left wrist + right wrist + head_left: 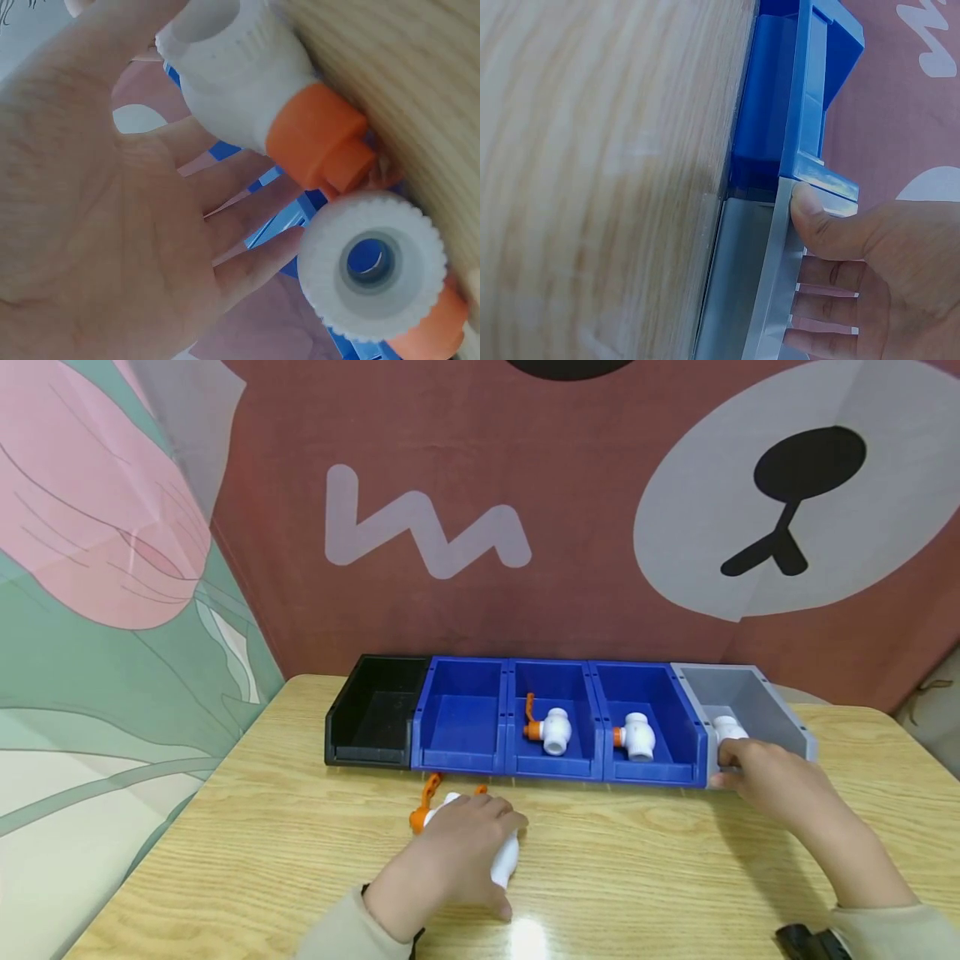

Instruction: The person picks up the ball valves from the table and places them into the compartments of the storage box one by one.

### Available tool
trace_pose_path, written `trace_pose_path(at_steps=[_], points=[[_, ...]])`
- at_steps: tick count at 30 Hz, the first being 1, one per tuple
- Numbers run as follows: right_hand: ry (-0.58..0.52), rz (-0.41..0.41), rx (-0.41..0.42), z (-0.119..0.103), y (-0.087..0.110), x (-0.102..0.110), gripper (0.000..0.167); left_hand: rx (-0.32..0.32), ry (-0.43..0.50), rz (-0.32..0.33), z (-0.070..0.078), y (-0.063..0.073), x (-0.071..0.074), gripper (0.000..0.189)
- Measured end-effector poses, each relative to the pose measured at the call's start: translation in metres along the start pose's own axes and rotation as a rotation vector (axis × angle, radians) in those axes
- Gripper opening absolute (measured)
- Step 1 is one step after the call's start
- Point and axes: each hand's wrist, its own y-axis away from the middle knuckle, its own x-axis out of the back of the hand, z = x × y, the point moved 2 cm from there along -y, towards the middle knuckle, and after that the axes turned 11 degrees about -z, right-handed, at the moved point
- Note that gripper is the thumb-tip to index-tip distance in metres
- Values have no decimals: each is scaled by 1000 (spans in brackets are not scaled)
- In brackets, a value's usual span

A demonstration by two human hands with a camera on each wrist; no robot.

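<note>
My left hand [461, 852] is over two white valves with orange handles on the table. In the left wrist view, one white valve [240, 82] lies near the thumb, and another valve [371, 266] shows its round open end beside the fingertips. The fingers of this left hand [150, 202] are spread and fairly straight. My right hand [776, 777] reaches over the front of the grey bin [780, 702], by a white valve [727, 727] inside. In the right wrist view, the thumb of the right hand [885, 277] touches the bin's rim; its fingertips are partly hidden.
Left of the grey bin stand three joined blue bins and a black bin [384, 710]. One blue bin holds an orange-handled valve [555, 731]; another holds a white valve with an orange stub [639, 737]. A printed cloth [585, 610] hangs behind the wooden table [247, 827].
</note>
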Motion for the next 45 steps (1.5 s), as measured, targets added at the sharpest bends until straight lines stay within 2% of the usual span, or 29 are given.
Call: trace_pose_path(at_steps=[8, 25, 33, 40, 45], points=[[2, 2, -2, 0, -1, 0, 20, -12, -44, 26, 1, -2, -2, 89], [-8, -2, 4, -1, 1, -1, 19, -27, -80, 4, 4, -5, -1, 79], [-13, 3, -2, 1, 2, -2, 18, -52, -143, 51, 11, -4, -3, 74], [-12, 15, 6, 2, 3, -2, 17, -74, -174, 75, 23, -2, -3, 82], [-16, 5, -5, -2, 1, -1, 18, -81, -195, 98, 26, 1, -1, 87]])
